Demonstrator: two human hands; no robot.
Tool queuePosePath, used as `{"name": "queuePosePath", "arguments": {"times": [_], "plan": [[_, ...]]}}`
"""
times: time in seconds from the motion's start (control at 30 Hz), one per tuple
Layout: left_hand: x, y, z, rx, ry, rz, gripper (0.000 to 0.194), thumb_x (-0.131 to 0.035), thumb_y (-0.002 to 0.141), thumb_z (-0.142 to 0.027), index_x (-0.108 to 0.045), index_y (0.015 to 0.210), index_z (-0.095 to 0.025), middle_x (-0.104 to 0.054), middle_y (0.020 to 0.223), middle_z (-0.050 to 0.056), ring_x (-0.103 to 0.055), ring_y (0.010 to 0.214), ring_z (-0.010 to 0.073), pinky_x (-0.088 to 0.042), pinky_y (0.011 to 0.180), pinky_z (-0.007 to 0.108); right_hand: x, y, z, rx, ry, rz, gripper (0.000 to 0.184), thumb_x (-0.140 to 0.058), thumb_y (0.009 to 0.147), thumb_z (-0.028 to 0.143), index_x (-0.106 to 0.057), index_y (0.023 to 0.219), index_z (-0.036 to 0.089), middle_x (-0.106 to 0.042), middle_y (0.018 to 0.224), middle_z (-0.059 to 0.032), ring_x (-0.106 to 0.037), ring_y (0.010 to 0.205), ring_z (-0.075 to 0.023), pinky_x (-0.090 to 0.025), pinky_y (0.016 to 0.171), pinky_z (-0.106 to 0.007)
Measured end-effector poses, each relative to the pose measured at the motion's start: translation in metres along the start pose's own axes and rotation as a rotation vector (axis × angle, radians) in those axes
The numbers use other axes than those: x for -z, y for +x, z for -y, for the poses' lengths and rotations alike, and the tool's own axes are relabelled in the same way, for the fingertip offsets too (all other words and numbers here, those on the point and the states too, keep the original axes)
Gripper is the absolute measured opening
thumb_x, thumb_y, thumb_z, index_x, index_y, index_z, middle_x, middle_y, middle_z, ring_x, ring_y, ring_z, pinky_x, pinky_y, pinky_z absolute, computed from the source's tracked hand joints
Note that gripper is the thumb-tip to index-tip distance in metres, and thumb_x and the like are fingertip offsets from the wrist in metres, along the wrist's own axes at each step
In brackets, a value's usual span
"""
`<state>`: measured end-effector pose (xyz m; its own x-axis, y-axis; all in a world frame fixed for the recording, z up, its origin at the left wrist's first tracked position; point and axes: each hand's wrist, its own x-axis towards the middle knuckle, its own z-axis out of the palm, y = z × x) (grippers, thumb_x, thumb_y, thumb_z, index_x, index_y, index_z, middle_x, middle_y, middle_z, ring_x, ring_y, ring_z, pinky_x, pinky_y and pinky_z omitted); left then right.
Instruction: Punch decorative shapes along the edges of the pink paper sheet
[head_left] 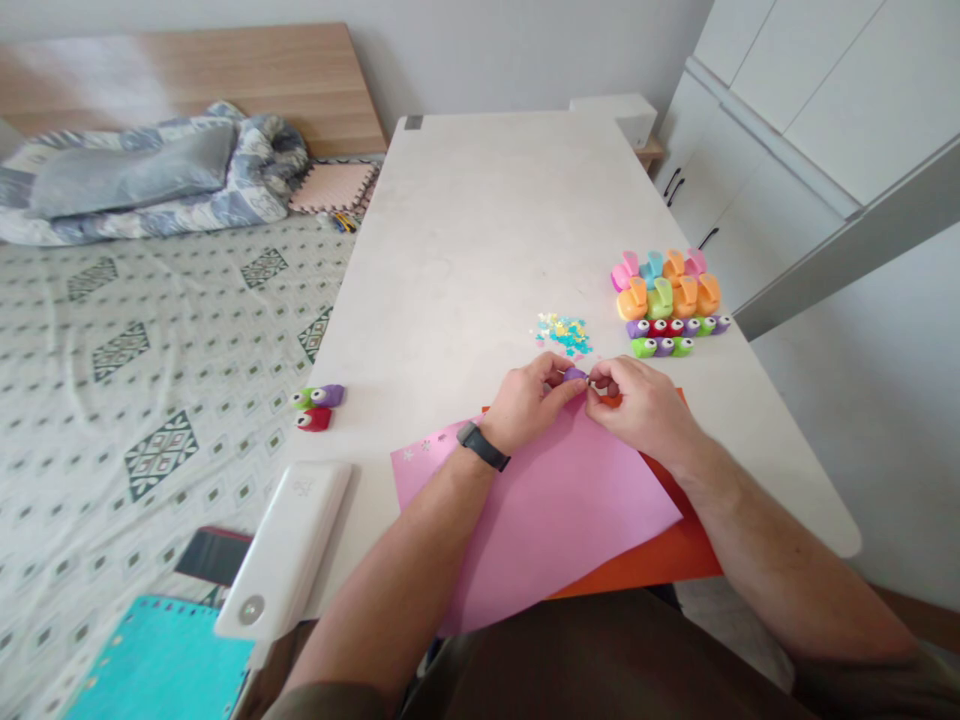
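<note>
My left hand, with a dark watch band on its wrist, is closed around a small purple craft punch just above the far edge of a pink paper sheet. My right hand meets it there, thumb and fingers pinched at the punch's right end; what lies between those fingertips is hidden. Small snowflake-shaped holes show along the sheet's left corner. Under the pink sheet lies an orange sheet. Just beyond my hands is a loose pile of blue, yellow and pink paper cutouts.
Rows of colourful craft punches stand at the table's right side. Several green, purple and red punches sit at the left edge. Nearer me are a white oblong device, a phone and a punched turquoise sheet. A bed adjoins the table.
</note>
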<state>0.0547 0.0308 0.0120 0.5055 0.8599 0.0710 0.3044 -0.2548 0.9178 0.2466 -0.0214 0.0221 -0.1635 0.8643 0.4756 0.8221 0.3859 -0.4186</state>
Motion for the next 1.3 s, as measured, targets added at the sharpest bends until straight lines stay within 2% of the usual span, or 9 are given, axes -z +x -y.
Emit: {"name": "queuePosePath", "arguments": {"times": [0.8,1.07,1.2,1.3], "plan": [[0.001,-0.001,-0.002,0.026,0.029,0.056,0.03,-0.065,0.094,-0.047,-0.068,0.109,-0.021,-0.078,0.095,0.004,-0.072,0.084,0.0179,-0.056,0.078,0.028,0.007,0.002,-0.005,0.087,-0.042,0.119,0.018,-0.061,0.081,0.01,-0.057,0.093,0.022,-0.065,0.086,-0.0044,-0.064,0.08,-0.0227,-0.049,0.072,-0.035],[0.003,0.0,-0.003,0.01,-0.001,0.05,0.032,-0.063,0.095,-0.047,-0.068,0.113,-0.021,-0.078,0.1,0.004,-0.073,0.087,0.0181,-0.056,0.079,0.029,0.007,0.002,-0.002,0.122,0.007,0.096,0.018,-0.059,0.083,0.007,-0.055,0.086,0.024,-0.062,0.08,-0.0025,-0.062,0.077,-0.0208,-0.048,0.071,-0.033],[0.005,0.0,-0.006,-0.011,-0.026,0.038,0.033,-0.064,0.095,-0.048,-0.068,0.113,-0.021,-0.077,0.105,0.005,-0.072,0.09,0.0177,-0.056,0.083,0.029,0.01,0.003,0.004,0.058,0.063,0.013,0.018,-0.061,0.083,0.009,-0.057,0.092,0.024,-0.064,0.084,-0.0023,-0.062,0.075,-0.0188,-0.05,0.07,-0.031],[0.005,0.0,-0.005,-0.013,-0.029,0.035,0.032,-0.067,0.093,-0.045,-0.067,0.115,-0.022,-0.077,0.107,0.004,-0.072,0.092,0.0179,-0.056,0.086,0.03,0.013,0.004,0.007,0.002,0.082,0.003,0.018,-0.064,0.082,0.013,-0.059,0.095,0.024,-0.066,0.086,-0.0024,-0.062,0.072,-0.0181,-0.051,0.067,-0.031]]}}
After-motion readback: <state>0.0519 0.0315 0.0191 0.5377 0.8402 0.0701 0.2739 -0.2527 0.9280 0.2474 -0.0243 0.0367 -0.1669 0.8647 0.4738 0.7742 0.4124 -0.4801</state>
